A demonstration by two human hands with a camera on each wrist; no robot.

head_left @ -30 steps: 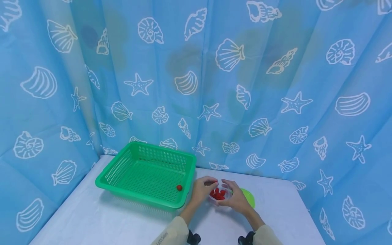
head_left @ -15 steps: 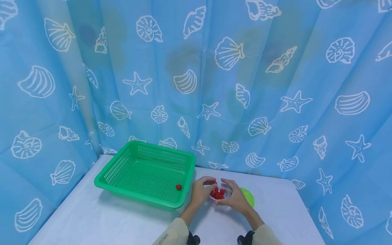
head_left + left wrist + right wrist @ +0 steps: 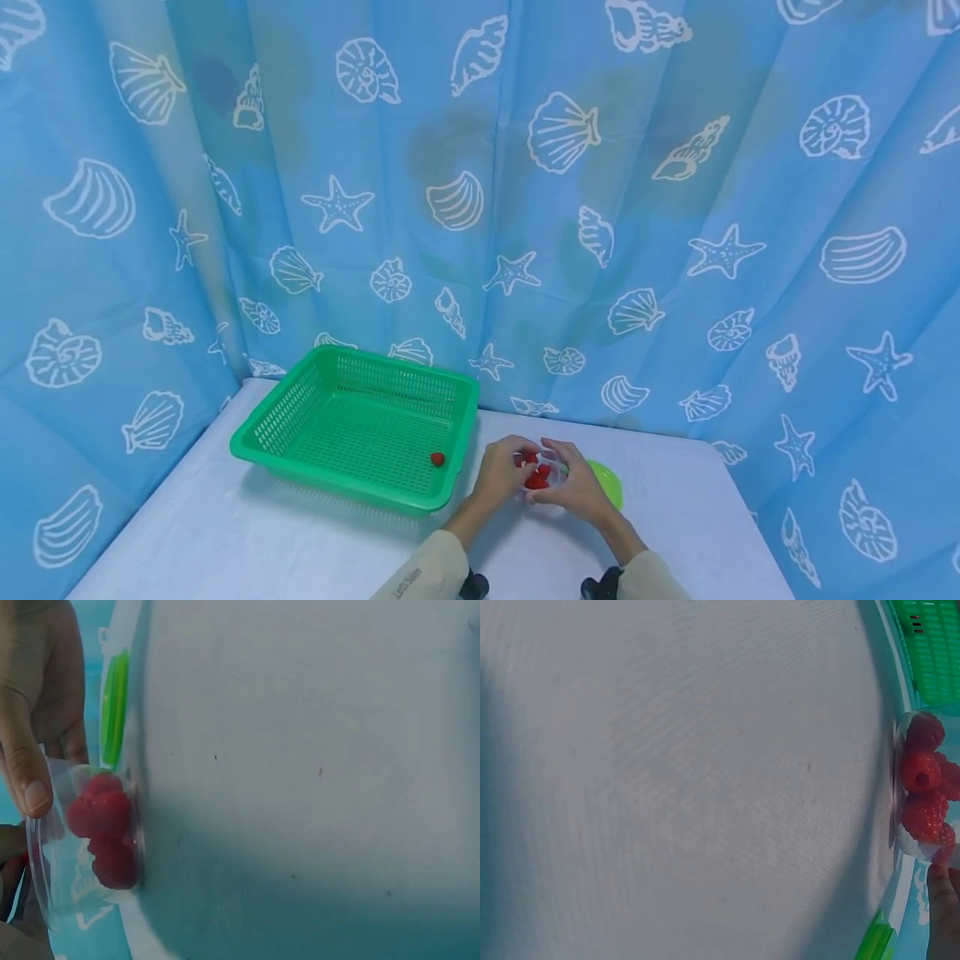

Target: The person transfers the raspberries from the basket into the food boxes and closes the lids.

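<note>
A clear plastic cup [image 3: 556, 477] with several raspberries [image 3: 538, 477] in it stands on the table between the hands. My right hand [image 3: 576, 485] grips it from the right, thumb at the rim in the left wrist view. My left hand [image 3: 498, 475] is at the cup's opening with its fingers bent. Between those fingers a speck of red shows at the left edge of the left wrist view, apparently a pinched raspberry [image 3: 25, 856]. Through the clear wall, more raspberries [image 3: 922, 772] appear in the right wrist view.
To the left sits a green plastic basket [image 3: 247, 442] with one raspberry [image 3: 438, 459] on its floor. A lime-green lid [image 3: 609, 483] lies just right of the cup. Behind the white table [image 3: 675, 533] hangs a blue shell-patterned curtain [image 3: 480, 250].
My left hand has shifted slightly right and lower into the cup's opening, its fingers now covering more of the raspberries. The right hand and the cup stay in place.
</note>
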